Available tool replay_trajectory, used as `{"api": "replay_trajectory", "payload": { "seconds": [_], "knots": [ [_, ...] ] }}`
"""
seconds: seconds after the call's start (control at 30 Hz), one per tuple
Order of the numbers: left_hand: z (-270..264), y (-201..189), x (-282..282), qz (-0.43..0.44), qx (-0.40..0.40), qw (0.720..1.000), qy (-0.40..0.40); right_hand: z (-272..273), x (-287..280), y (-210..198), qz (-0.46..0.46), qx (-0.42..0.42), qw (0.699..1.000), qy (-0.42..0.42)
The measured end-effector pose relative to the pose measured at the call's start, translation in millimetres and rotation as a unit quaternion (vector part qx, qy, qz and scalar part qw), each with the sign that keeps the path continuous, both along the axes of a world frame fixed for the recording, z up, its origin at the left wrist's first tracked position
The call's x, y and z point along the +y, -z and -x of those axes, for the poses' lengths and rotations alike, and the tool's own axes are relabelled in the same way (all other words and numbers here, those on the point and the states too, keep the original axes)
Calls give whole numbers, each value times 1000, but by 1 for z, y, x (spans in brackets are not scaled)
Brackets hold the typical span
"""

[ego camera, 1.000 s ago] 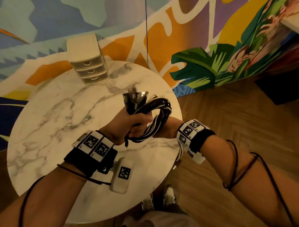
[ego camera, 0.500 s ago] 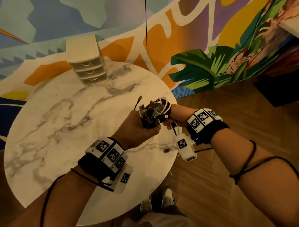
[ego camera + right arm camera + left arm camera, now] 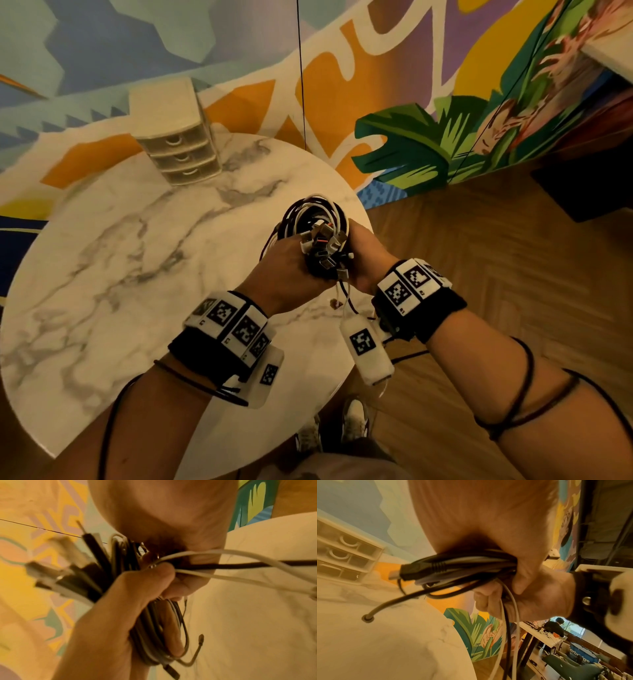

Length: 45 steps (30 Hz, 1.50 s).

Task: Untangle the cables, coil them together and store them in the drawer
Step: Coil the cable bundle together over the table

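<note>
cables (image 3: 317, 236) bunched between left hand (image 3: 286, 270) and right hand (image 3: 364, 260), both gripping.

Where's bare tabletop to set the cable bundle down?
Bare marble table runs from the drawer unit to its near-left rim. Crowded at the right rim: left hand and right hand grip the cable bundle.

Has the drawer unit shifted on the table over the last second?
No. The drawer unit sits at the same far spot on the table, by the wall; only the camera view wobbles slightly.
</note>
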<state>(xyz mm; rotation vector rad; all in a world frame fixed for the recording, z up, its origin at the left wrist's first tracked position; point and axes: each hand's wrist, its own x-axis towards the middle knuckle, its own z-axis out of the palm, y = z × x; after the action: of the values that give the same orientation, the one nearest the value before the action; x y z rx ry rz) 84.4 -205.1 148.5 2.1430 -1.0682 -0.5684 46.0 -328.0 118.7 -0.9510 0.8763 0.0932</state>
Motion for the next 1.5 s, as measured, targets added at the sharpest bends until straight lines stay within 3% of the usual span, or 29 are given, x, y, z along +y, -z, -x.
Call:
{"api": "replay_trajectory", "payload": {
  "seconds": [0.1, 0.23, 0.33, 0.4, 0.5, 0.6, 0.7, 0.87, 0.97, 1.07, 1.2, 1.3, 1.4, 1.5],
  "knots": [
    [-7, 2, 1, -56, -22, 998, 29, 2, 9, -6, 15, 9, 1000, 4],
    [-15, -1, 4, -83, 13, 996, 6, 5, 13, -11, -42, -58, 997, -35],
    [-19, -5, 5, -61, 11, 996, -64, 11, 10, -20, -32, -73, 992, -98],
    [-25, -5, 7, -32, 60, 988, -138, 14, 7, -23, -41, -88, 987, -128],
    [-37, -3, 14, 93, 218, 949, -210, 17, 5, -28, -61, -141, 976, -153],
    [-38, -6, 25, 193, 362, 882, -231, 15, 3, -34, 33, -154, 973, -169],
    [-38, -5, 39, 220, 422, 857, -198, 14, 2, -37, 136, -159, 968, -140],
    [-40, -4, 54, 258, 461, 830, -180, 14, 2, -26, 147, -132, 976, -86],
    [-42, -2, 57, 257, 458, 834, -172, 12, 1, -23, 150, -75, 980, -104],
    [-42, 0, 57, 239, 426, 855, -176, 12, 3, -26, 167, -21, 967, -193],
    [-35, -1, 46, 213, 369, 887, -179, 15, 14, -32, 120, -51, 958, -256],
    [-33, 2, 40, 192, 322, 912, -169, 12, 20, -29, 196, -69, 929, -305],
    [-35, 0, 43, 182, 336, 907, -176, 7, 14, -20, 246, -78, 934, -249],
    [-41, -2, 51, 221, 404, 872, -167, 5, -3, -12, 260, -69, 944, -190]
  ]
}}
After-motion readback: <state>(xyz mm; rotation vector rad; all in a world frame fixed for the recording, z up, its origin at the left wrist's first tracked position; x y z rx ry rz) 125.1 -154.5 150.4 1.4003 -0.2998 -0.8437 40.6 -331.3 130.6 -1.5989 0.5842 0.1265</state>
